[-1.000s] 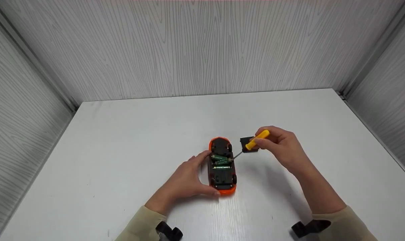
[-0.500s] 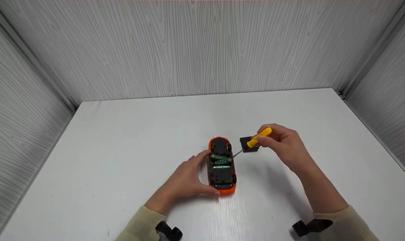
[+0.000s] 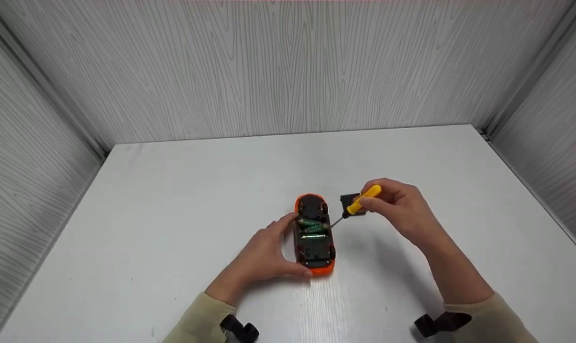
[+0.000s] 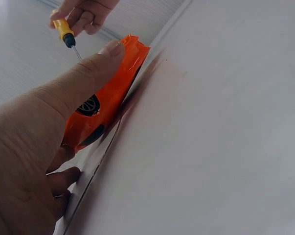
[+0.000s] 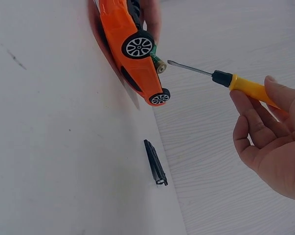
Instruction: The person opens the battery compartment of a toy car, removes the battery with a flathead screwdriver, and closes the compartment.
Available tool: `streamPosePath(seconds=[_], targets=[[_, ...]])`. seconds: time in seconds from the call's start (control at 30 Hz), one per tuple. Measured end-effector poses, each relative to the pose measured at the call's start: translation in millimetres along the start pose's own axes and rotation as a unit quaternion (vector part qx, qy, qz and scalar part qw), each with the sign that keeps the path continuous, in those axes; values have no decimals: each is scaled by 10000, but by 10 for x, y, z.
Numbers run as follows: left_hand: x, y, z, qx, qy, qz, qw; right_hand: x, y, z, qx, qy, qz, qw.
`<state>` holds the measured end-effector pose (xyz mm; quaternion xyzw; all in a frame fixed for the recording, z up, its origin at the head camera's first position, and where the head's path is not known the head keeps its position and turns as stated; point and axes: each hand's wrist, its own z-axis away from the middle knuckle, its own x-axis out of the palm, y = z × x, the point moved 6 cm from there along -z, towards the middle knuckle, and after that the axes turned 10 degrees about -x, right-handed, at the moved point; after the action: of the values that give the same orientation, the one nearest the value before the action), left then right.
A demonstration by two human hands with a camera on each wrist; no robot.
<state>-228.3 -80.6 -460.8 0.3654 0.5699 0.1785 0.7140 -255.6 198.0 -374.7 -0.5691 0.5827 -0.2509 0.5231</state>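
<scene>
An orange toy car (image 3: 317, 250) lies upside down on the white table, its black underside facing up. My left hand (image 3: 266, 255) holds it from the left, thumb at the near end and fingers along the side. Several green batteries (image 3: 314, 237) show in the open compartment. One battery (image 5: 160, 66) sticks up at an angle past the car's right side. My right hand (image 3: 402, 209) pinches the yellow handle of a screwdriver (image 5: 252, 89). Its tip points at the raised battery's end, with a small gap between them in the right wrist view.
A black battery cover (image 5: 156, 164) lies on the table just right of the car, partly under the screwdriver in the head view. Pale wood-grain panels (image 3: 288, 71) wall the table (image 3: 173, 190) at the back and both sides.
The screwdriver and right hand moved slightly up and right, then back down and left. The left hand and the toy car have hardly moved.
</scene>
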Motion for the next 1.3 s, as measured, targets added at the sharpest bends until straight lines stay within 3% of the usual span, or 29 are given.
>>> streamPosePath(seconds=[0.47,1.3], targets=[[-6,10,1,111,78,-17,9999,93,-19,0,-105,-154,-235,9996],[-8,21,10,28,35,-41,10000,128,-11,7,-57,-219,149,9996]])
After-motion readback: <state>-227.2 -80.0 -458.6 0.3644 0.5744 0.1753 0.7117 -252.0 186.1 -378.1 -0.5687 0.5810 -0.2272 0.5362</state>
